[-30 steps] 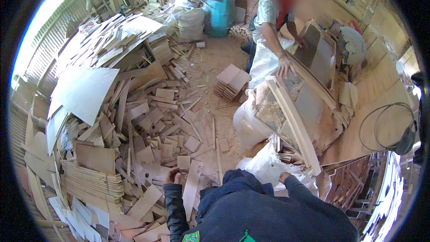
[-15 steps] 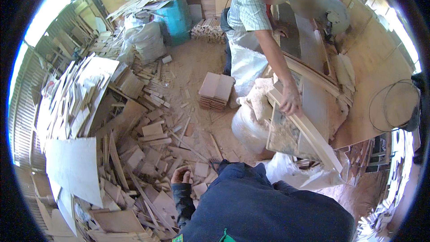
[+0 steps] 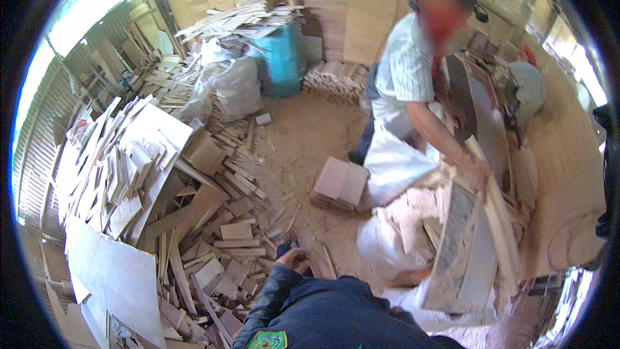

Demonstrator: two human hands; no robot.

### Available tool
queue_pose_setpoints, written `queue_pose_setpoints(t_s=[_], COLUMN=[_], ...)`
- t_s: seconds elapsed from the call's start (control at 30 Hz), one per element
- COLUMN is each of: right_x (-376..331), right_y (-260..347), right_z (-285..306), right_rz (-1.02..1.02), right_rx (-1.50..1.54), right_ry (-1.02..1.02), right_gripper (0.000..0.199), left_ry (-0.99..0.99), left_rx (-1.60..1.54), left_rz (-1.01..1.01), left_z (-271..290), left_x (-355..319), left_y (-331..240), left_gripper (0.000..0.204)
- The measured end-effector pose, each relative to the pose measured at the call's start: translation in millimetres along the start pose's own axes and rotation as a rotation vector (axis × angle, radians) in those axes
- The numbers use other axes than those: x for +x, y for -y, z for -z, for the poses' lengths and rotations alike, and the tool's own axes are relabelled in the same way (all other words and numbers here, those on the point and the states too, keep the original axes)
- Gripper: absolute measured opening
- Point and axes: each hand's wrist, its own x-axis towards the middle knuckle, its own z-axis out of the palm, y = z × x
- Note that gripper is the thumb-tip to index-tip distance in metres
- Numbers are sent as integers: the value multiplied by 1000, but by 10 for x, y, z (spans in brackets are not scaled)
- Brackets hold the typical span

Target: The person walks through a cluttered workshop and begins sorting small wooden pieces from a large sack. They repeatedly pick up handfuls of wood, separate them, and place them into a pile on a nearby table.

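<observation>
My left hand [image 3: 294, 258] reaches down from a dark blue sleeve to the wood offcuts [image 3: 236, 233] strewn on the dirt floor. Its fingers look curled, and I cannot tell whether they hold a piece. My right hand is out of view behind my jacket. To my right stands a white sack [image 3: 381, 246] stuffed with wood scraps. A long board [image 3: 465, 252] leans across it. A co-worker in a striped shirt and white apron bends over the sack, with one hand [image 3: 476, 171] on the board's upper end.
A big heap of thin boards and plywood sheets [image 3: 123, 174] fills the left side. A small stack of square wood pieces [image 3: 340, 182] sits on the floor ahead. A teal barrel [image 3: 282, 58] and filled sacks [image 3: 232, 84] stand at the back. A workbench [image 3: 562, 174] runs along the right.
My view has swung left and down, so the co-worker and sack now sit further right. My left hand stays low at the offcuts. The co-worker's hand has slid along the board.
</observation>
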Motion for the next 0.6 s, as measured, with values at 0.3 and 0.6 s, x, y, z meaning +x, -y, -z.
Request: queue_pose_setpoints(t_s=[0.3,0.6], right_x=[1203,1759], right_y=[1642,2688], right_z=[928,1486], right_rz=[-92,-122], right_rx=[90,65], right_ry=[-174,-204], right_gripper=[34,36], left_ry=[257,552], left_rx=[392,702], left_rz=[-276,-2], left_z=[939,2875], left_x=[1899,2360], left_y=[282,-464], left_gripper=[40,39])
